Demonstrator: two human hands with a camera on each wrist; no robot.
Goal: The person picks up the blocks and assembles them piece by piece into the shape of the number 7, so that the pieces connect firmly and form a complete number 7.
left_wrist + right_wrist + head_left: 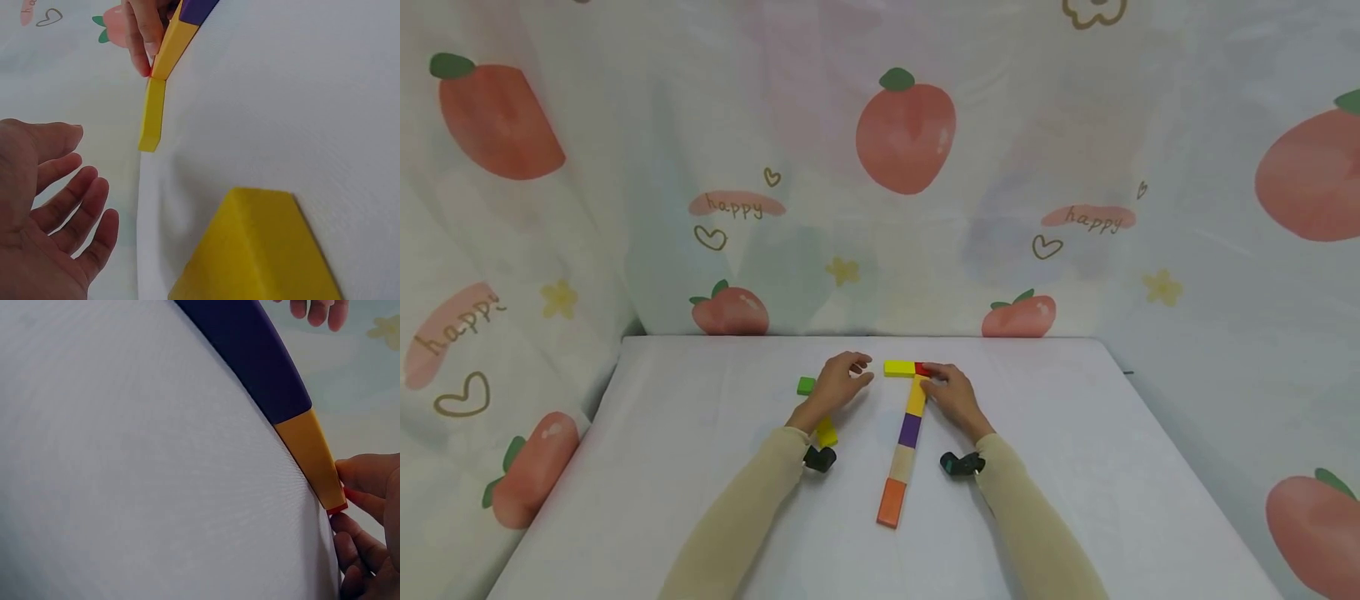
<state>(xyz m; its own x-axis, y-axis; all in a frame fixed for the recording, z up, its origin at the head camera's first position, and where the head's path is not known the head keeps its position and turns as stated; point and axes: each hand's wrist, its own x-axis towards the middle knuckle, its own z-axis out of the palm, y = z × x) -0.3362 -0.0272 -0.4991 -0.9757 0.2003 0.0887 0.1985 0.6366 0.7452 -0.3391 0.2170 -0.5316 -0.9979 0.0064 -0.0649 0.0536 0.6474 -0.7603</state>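
Note:
A row of wooden blocks runs up the table: orange, beige, purple and amber-yellow. A red block lies across the far end, with a yellow block against its left side. My right hand pinches the red block, its thumb near the amber-yellow one; the fingers partly cover the red block. My left hand hovers left of the yellow block, fingers loosely bent and holding nothing, as the left wrist view also shows.
Beside my left hand lies a green block. Another yellow block sits under my left wrist, large in the left wrist view. The white table meets a fruit-print curtain at its back edge.

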